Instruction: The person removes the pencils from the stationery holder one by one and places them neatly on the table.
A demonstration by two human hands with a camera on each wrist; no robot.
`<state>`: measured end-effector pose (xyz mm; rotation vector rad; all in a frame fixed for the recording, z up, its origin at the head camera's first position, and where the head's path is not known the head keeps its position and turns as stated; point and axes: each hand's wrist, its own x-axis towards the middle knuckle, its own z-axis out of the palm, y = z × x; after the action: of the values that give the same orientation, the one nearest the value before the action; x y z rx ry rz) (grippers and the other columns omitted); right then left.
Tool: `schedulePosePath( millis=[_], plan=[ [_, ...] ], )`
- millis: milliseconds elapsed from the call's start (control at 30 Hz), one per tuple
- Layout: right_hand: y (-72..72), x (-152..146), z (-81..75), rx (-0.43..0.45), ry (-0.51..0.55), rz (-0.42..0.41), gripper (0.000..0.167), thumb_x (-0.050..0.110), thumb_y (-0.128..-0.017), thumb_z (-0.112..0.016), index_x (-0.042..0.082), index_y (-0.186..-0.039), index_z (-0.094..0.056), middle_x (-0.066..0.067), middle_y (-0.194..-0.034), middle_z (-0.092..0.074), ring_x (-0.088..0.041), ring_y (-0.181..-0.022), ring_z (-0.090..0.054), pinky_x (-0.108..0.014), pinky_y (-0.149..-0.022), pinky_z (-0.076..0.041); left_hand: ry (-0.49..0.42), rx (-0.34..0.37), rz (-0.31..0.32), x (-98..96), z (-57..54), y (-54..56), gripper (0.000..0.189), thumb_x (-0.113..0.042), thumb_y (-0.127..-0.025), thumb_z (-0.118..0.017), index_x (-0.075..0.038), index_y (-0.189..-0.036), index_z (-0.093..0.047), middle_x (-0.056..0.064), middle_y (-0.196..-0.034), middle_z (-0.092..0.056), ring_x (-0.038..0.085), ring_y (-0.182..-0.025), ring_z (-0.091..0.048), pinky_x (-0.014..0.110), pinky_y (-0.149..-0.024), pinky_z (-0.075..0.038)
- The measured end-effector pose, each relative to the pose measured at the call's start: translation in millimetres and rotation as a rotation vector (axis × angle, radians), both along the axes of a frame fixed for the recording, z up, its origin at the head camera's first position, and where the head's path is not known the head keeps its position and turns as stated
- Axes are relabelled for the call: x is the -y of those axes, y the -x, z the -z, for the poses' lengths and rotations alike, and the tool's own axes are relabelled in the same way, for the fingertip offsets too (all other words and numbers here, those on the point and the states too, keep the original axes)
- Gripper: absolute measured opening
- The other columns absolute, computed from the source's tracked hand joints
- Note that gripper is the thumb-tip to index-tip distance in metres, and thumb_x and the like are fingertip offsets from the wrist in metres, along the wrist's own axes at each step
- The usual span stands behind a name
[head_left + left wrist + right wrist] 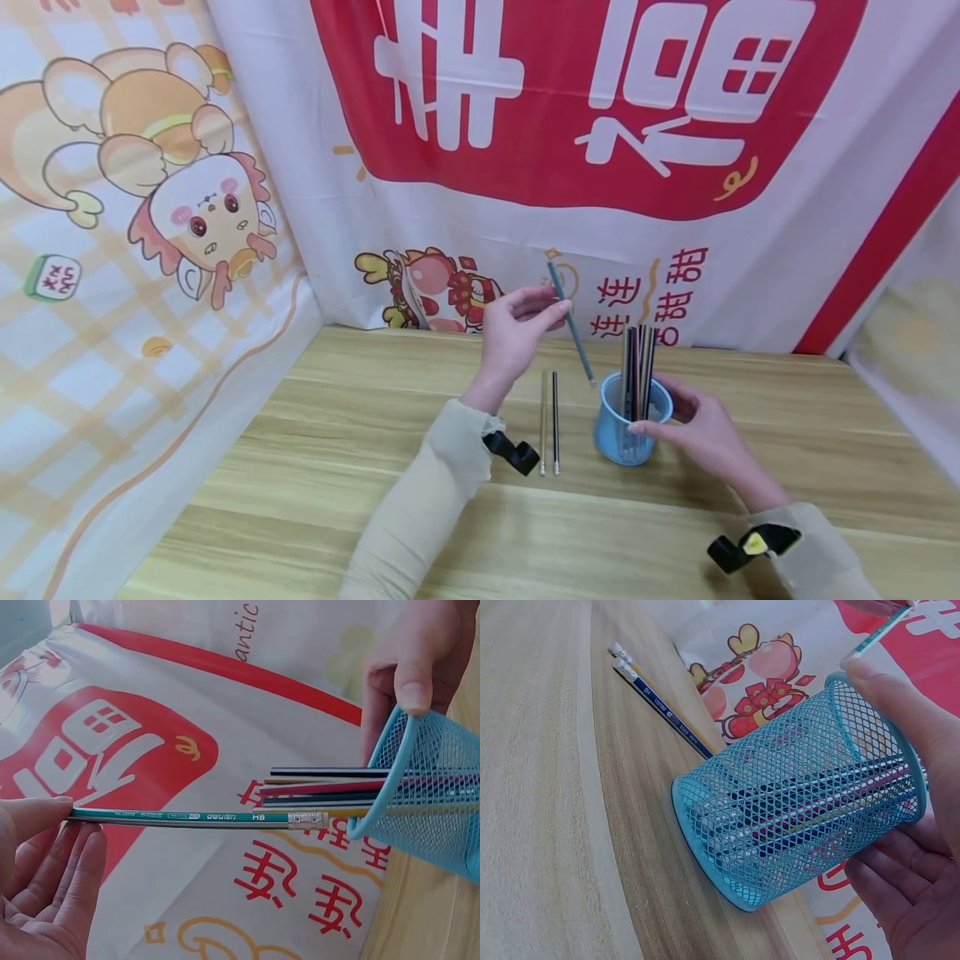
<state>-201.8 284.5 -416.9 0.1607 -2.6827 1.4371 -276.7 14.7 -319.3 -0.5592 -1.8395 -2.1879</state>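
Observation:
Between thumb and fingers, my left hand (517, 329) pinches a green pencil (577, 337) near its upper part. That pencil slants with its eraser end (307, 820) down, beside the mouth of a light blue mesh pencil cup (613, 443). My right hand (708, 433) holds the cup from the right, its thumb at the rim and the other fingers behind. Several pencils (637, 358) in dark, red and gold tones stand inside the cup, eraser ends at the bottom, seen through the mesh in the right wrist view.
On the wooden table (315, 467), left of the cup, a black pencil (556, 425) and a plain yellowish pencil (543, 425) lie side by side, erasers toward me. A printed cloth (442, 200) hangs behind the table, another patterned cloth (112, 275) at the left.

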Motion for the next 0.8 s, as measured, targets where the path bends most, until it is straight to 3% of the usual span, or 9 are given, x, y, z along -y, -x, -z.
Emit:
schedulePosePath(
  millis=[500,800],
  plan=[
    [-0.8,1,0.2,-0.003,-0.003,0.001,0.088,0.041,-0.084,-0.085,0.004,-0.153,-0.043,-0.023,-0.146,-0.052,-0.041,-0.129,-0.053,-0.052,-0.106,-0.045,0.149,-0.02,-0.029,37.9,14.3,7.7,0.026,-0.015,-0.09,-0.081,-0.001,-0.111,-0.074,0.01,-0.101,-0.074,0.022,-0.089,-0.073,0.033,-0.078,-0.062],
    [-0.4,0,0.1,0.001,0.001,0.001,0.09,0.042,-0.084,-0.085,0.003,-0.153,-0.043,-0.023,-0.147,-0.051,-0.04,-0.129,-0.053,-0.051,-0.106,-0.045,0.239,0.042,-0.024,53.6,30.0,15.3,0.026,-0.015,-0.091,-0.08,-0.005,-0.115,-0.074,0.006,-0.102,-0.074,0.021,-0.09,-0.072,0.036,-0.078,-0.062]
  ],
)
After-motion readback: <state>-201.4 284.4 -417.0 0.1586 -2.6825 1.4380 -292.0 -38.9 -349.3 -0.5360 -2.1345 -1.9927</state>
